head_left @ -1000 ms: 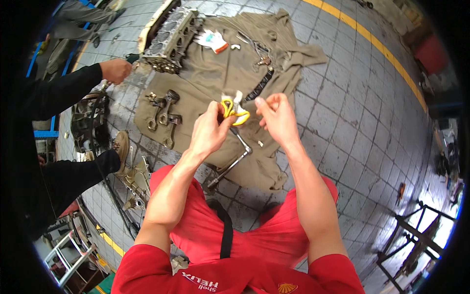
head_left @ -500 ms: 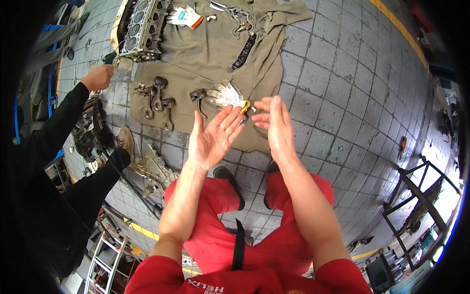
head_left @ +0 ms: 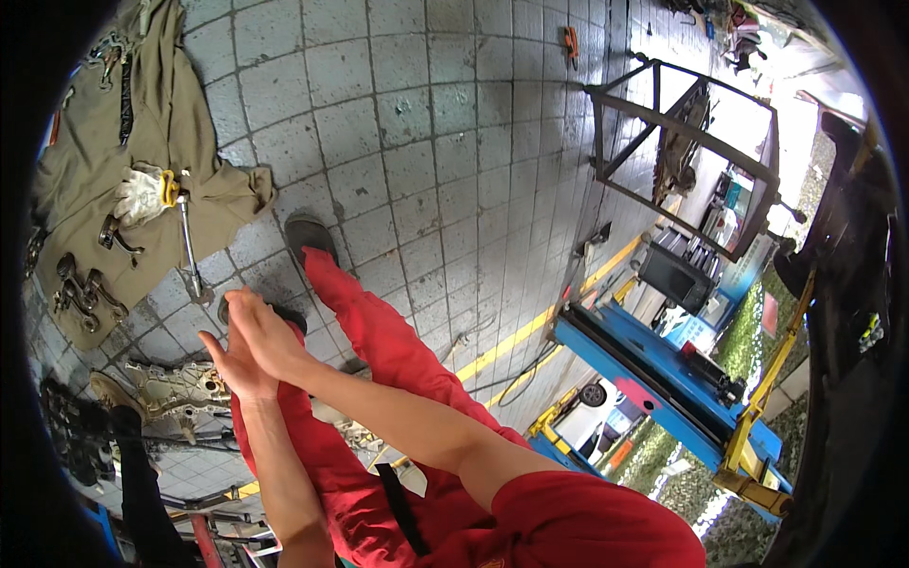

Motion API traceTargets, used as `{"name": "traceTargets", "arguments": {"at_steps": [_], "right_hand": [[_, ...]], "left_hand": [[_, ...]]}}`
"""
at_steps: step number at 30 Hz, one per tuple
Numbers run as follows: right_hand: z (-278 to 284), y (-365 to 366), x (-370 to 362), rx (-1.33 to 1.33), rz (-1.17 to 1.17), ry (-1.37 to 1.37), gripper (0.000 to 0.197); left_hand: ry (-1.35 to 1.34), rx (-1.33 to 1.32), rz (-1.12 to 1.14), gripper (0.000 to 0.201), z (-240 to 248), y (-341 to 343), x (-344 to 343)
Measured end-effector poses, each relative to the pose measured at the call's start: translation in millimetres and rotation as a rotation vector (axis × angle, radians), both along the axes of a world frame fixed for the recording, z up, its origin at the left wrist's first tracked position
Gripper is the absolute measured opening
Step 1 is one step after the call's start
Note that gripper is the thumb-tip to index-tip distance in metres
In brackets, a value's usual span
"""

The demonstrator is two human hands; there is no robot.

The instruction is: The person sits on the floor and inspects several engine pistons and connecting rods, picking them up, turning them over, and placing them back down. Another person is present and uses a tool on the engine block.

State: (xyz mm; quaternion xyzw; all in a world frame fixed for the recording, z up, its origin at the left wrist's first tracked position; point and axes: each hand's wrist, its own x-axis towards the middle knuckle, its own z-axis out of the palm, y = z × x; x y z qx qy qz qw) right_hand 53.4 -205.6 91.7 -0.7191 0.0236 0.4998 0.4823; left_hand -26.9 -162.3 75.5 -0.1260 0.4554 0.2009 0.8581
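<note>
My left hand (head_left: pixel 248 377) and my right hand (head_left: pixel 269 339) meet palm toward palm, low in front of my red trousers (head_left: pixel 388 331). Fingers are stretched out on both, and no object shows between them; the right hand partly covers the left. Just beyond my fingertips lies a long chrome ratchet wrench (head_left: pixel 189 239), one end on a brown cloth (head_left: pixel 213 185). Beside it on the cloth are white work gloves (head_left: pixel 142 197) with a yellow cuff. Several pistons with connecting rods (head_left: pixel 83 293) lie nearer the cloth's edge.
A metal engine casting (head_left: pixel 180 386) lies on the tiles left of my hands, by another person's shoe (head_left: pixel 118 393). To the right stand a black metal frame (head_left: pixel 682 123) and a blue lift (head_left: pixel 644 369). An orange tool (head_left: pixel 571 45) lies on the floor.
My view has swung to the right, so the cloth and parts now sit at the left. My hands, apart before, have come together. The lift has come into view.
</note>
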Motion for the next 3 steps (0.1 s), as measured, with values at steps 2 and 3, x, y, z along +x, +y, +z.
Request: {"name": "traceTargets", "arguments": {"at_steps": [2,3], "right_hand": [[-0.8,-3.4,-41.3,-0.246,0.224,-0.411,0.068],[-7.6,-3.8,-65.7,-0.412,0.326,-0.627,0.071]], "left_hand": [[0.145,-0.061,-0.003,0.091,-10.1,-15.5,1.4],[0.130,-0.051,-0.001,0.091,-12.1,-22.1,13.7]]}}
